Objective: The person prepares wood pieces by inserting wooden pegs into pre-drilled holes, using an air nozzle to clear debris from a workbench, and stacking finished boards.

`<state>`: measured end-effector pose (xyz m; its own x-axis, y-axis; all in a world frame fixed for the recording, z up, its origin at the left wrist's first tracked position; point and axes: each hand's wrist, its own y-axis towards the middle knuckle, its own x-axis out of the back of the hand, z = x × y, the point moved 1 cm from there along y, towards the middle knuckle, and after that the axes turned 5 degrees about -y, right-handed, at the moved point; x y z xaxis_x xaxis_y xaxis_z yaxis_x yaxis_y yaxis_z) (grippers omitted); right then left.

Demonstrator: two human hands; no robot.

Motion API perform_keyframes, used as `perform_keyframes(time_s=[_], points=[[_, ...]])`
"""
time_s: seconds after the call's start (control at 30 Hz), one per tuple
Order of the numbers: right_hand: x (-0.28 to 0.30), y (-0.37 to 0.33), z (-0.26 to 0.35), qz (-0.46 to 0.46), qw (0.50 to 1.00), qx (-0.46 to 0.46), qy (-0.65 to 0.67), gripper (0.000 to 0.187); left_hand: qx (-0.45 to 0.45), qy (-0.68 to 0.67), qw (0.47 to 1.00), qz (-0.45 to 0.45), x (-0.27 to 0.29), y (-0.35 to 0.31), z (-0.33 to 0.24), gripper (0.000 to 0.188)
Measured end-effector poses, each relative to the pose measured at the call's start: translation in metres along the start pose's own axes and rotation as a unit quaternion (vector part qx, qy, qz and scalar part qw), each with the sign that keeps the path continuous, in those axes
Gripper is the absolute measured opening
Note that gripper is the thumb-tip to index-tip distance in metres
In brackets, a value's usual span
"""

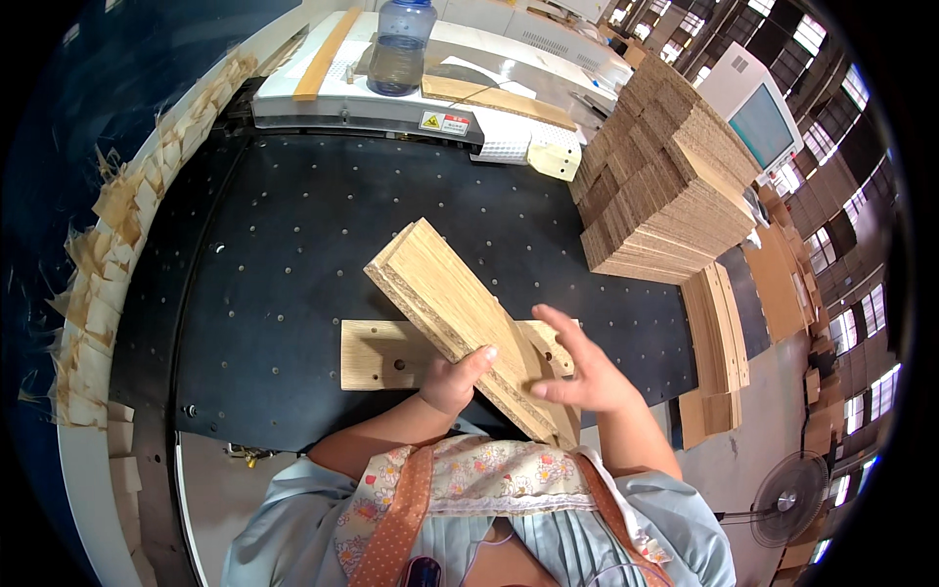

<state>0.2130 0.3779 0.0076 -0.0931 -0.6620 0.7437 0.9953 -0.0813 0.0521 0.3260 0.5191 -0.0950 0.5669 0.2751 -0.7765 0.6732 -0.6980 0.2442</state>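
Observation:
A pair of light wood-grain board strips, laid together with rough chipboard edges showing, slants across the middle in front of my body. My left hand is closed on their near-left edge, thumb on top. On the other side, my right hand is open, its thumb and fingers spread close to the strips' lower part; whether it touches them I cannot tell. Flat on the black table underneath lies a board with drilled holes, partly covered by the strips and my left hand.
The black table is dotted with small round studs. A tall chipboard stack stands at the right, with more strips nearer me. A white machine at the back carries a water bottle. Peeling tape lines the left rail.

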Motion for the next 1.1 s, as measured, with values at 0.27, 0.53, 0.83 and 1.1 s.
perform_keyframes(time_s=[0.27, 0.53, 0.83, 1.1], points=[[-0.018, -0.026, 0.000, 0.017, 0.997, -0.066, -0.030, 0.102, -0.032, -0.046, 0.995, 0.077, -0.012, 0.009, -0.009, 0.066], [0.011, -0.029, -0.016, -0.016, 0.964, -0.066, 0.257, 0.084, 0.019, -0.115, 0.989, 0.086, 0.003, 0.004, -0.003, 0.071], [0.010, -0.031, -0.028, -0.022, 0.907, -0.061, 0.415, 0.077, 0.021, -0.143, 0.987, 0.075, -0.028, 0.013, -0.026, 0.090], [0.009, -0.039, -0.040, 0.015, 0.869, -0.065, 0.491, 0.074, 0.025, -0.148, 0.989, 0.010, -0.018, 0.016, -0.023, 0.079]])
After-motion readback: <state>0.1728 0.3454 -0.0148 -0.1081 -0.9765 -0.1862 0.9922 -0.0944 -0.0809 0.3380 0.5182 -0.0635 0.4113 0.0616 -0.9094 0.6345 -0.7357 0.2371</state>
